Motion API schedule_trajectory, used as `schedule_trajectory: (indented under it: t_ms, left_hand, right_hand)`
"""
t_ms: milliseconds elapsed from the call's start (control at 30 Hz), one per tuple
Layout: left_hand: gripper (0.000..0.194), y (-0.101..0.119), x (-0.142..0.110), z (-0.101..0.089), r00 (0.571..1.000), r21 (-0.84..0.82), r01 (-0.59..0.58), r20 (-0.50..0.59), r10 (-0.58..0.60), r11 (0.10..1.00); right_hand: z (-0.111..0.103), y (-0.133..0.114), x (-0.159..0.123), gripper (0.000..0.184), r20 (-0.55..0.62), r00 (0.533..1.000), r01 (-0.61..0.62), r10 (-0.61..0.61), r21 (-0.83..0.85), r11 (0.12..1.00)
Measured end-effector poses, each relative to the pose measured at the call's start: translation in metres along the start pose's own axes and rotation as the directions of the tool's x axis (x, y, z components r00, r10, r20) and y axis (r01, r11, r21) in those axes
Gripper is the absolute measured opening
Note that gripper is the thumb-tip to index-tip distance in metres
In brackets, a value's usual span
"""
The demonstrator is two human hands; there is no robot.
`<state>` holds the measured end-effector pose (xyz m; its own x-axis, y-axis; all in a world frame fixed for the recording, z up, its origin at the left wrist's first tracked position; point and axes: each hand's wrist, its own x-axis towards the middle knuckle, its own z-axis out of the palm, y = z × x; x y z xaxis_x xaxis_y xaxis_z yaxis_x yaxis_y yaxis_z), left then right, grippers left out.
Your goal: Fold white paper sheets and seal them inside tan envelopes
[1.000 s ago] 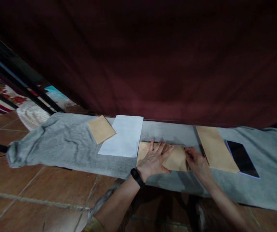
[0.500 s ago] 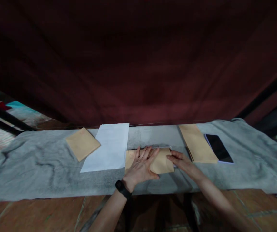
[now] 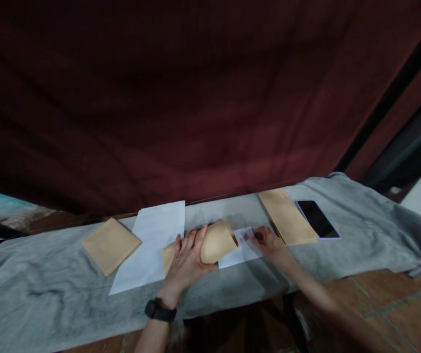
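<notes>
My left hand [image 3: 189,257], with a black band [image 3: 160,311] at the wrist, grips a brown paper envelope [image 3: 216,241] from above. Its thumb is at the near edge and its fingers reach over the top. The envelope bulges upward, and its right end gapes. A folded white sheet [image 3: 240,249] extends from that end; whether it lies inside or beneath is hidden. My right hand [image 3: 269,242] has its fingers closed at the sheet's right edge.
Left of my hands lie white sheets [image 3: 159,240] and a square brown envelope [image 3: 111,246] overlapping them. To the right are a stack of brown envelopes [image 3: 287,218] and a phone [image 3: 318,219]. Grey cloth [image 3: 56,289] covers the bench; a dark red curtain [image 3: 195,122] hangs behind.
The envelope was flat under my left hand and now bulges, shifted left. The white sheet has come into view at its right end, with my right hand on it. The camera view has turned right.
</notes>
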<state>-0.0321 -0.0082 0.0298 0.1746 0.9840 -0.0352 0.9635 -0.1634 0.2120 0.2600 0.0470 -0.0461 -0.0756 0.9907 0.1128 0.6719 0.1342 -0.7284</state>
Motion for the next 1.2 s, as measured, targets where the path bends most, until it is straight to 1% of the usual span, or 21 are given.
schedule_trajectory:
  t_ms: [67, 133, 200, 300, 367, 433, 533, 600, 667, 733, 833, 900, 967, 1067, 1133, 1200]
  left_hand:
    - [0.107, -0.006, -0.001, -0.003, 0.997, 0.019, 0.065, 0.043, -0.066, 0.998]
    - [0.107, -0.012, -0.002, -0.004, 0.991, 0.026, 0.101, 0.081, -0.103, 0.995]
    - [0.107, -0.018, -0.003, -0.003, 0.987, 0.025, 0.118, 0.108, -0.120, 0.993]
    - [0.109, -0.026, -0.005, 0.000, 0.981, 0.014, 0.142, 0.133, -0.143, 0.990]
    - [0.111, -0.029, -0.005, 0.000, 0.977, 0.000, 0.154, 0.149, -0.153, 0.988]
    - [0.113, -0.030, -0.005, 0.000, 0.973, -0.013, 0.163, 0.167, -0.159, 0.986]
    - [0.114, -0.030, -0.004, -0.002, 0.965, -0.037, 0.176, 0.203, -0.165, 0.984]
    - [0.114, -0.029, -0.004, -0.004, 0.964, -0.054, 0.177, 0.211, -0.162, 0.983]
    - [0.113, -0.029, -0.004, -0.005, 0.968, -0.068, 0.167, 0.203, -0.150, 0.984]
    - [0.113, -0.027, -0.004, -0.005, 0.970, -0.076, 0.159, 0.199, -0.142, 0.984]
    - [0.116, -0.025, -0.003, -0.006, 0.967, -0.079, 0.164, 0.212, -0.144, 0.983]
    - [0.117, -0.023, -0.002, -0.007, 0.963, -0.075, 0.173, 0.222, -0.153, 0.982]
    - [0.117, -0.022, -0.002, -0.006, 0.962, -0.078, 0.173, 0.229, -0.152, 0.982]
    - [0.115, -0.023, -0.002, -0.003, 0.965, -0.113, 0.150, 0.234, -0.120, 0.982]
    - [0.115, -0.023, -0.001, -0.002, 0.967, -0.128, 0.136, 0.234, -0.103, 0.982]
    - [0.116, -0.023, 0.000, -0.001, 0.966, -0.122, 0.137, 0.238, -0.105, 0.983]
  right_hand:
    - [0.004, 0.001, -0.005, 0.032, -0.014, 1.000, 0.021, -0.024, -0.178, 0.984]
    - [0.009, -0.002, -0.008, 0.031, -0.001, 0.999, 0.046, -0.049, -0.300, 0.953]
    - [0.013, -0.005, -0.010, 0.028, 0.012, 0.999, 0.052, -0.051, -0.372, 0.927]
    - [0.016, -0.010, -0.008, 0.024, 0.002, 1.000, 0.022, -0.023, -0.392, 0.920]
    - [0.017, -0.011, -0.006, 0.022, -0.004, 1.000, 0.009, -0.011, -0.347, 0.938]
    - [0.018, -0.011, -0.005, 0.020, 0.009, 1.000, 0.003, -0.001, -0.249, 0.969]
    - [0.019, -0.011, -0.003, 0.020, 0.037, 0.998, -0.052, 0.053, -0.037, 0.998]
    - [0.017, -0.010, 0.001, 0.022, 0.040, 0.995, -0.095, 0.090, 0.121, 0.988]
    - [0.009, -0.008, 0.009, 0.026, -0.018, 0.994, -0.102, 0.111, 0.273, 0.956]
    - [-0.004, -0.006, 0.018, 0.030, -0.125, 0.982, -0.083, 0.140, 0.378, 0.922]
    - [-0.023, -0.006, 0.029, 0.025, -0.184, 0.972, -0.057, 0.145, 0.415, 0.908]
    - [-0.028, -0.009, 0.030, 0.028, -0.185, 0.973, -0.039, 0.136, 0.450, 0.892]
    - [-0.025, -0.013, 0.028, 0.032, -0.180, 0.975, -0.019, 0.131, 0.522, 0.853]
    - [-0.012, -0.020, 0.021, 0.034, -0.154, 0.981, 0.002, 0.116, 0.608, 0.794]
    - [-0.006, -0.022, 0.018, 0.033, -0.131, 0.987, 0.006, 0.088, 0.589, 0.808]
    - [-0.005, -0.022, 0.017, 0.032, -0.108, 0.993, 0.013, 0.049, 0.512, 0.859]
